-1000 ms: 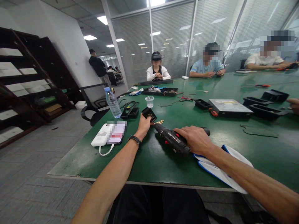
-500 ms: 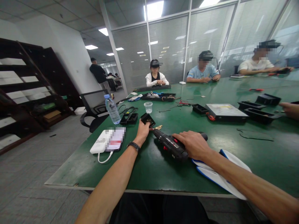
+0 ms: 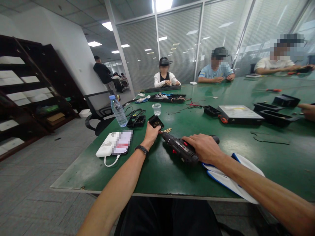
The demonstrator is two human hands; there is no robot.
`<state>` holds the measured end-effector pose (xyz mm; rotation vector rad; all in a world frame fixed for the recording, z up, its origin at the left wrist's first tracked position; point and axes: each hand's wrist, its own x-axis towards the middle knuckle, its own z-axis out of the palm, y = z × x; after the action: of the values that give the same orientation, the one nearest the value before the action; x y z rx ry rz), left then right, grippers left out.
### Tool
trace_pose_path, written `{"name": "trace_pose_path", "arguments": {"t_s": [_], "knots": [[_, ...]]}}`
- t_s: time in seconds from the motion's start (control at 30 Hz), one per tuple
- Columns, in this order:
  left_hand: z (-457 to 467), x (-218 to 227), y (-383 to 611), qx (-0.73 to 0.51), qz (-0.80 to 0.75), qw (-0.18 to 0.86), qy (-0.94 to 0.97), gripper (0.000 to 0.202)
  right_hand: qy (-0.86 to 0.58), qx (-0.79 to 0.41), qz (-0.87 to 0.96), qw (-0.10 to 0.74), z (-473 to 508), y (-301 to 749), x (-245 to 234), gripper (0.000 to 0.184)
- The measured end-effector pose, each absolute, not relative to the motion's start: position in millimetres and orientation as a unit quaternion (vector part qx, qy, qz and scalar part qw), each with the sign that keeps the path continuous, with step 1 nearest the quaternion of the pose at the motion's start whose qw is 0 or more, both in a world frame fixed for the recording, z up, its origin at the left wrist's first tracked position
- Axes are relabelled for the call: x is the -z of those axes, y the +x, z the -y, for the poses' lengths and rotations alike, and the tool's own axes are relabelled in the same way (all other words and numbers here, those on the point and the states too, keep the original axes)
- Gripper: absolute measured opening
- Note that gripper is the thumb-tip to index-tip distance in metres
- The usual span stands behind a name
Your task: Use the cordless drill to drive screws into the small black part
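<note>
My right hand [image 3: 204, 147] is wrapped round a black electric screwdriver [image 3: 179, 149] with red buttons, lying low over the green table [image 3: 172, 173]. Its tip points left at a small brass-coloured piece [image 3: 167, 130]. My left hand [image 3: 151, 132], with a dark watch on the wrist, is closed on a small black part [image 3: 156, 121] right beside that brass piece. My right forearm rests across a white glove with blue trim [image 3: 230, 178].
A white power bank [image 3: 106, 148] with a phone on it lies left. Behind stand a water bottle [image 3: 118, 111], a black holder [image 3: 136, 121], a plastic cup [image 3: 157, 108], black trays [image 3: 277, 117] and a silver drive [image 3: 238, 113]. Three people sit along the far side; another hand [image 3: 307, 110] shows right.
Both hands keep their grip in the same place. Only the view has shifted slightly up and then down.
</note>
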<state>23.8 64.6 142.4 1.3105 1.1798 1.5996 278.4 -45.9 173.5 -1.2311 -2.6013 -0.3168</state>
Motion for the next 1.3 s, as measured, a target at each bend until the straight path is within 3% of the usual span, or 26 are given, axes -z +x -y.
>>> {"name": "trace_pose_path", "arguments": {"t_s": [1.3], "knots": [[-66.8,-140.9,23.0,-0.620,-0.474,0.349,0.519,0.039,-0.424,0.112,0.891,0.116,45.7,278.0,-174.5,0.039]]}}
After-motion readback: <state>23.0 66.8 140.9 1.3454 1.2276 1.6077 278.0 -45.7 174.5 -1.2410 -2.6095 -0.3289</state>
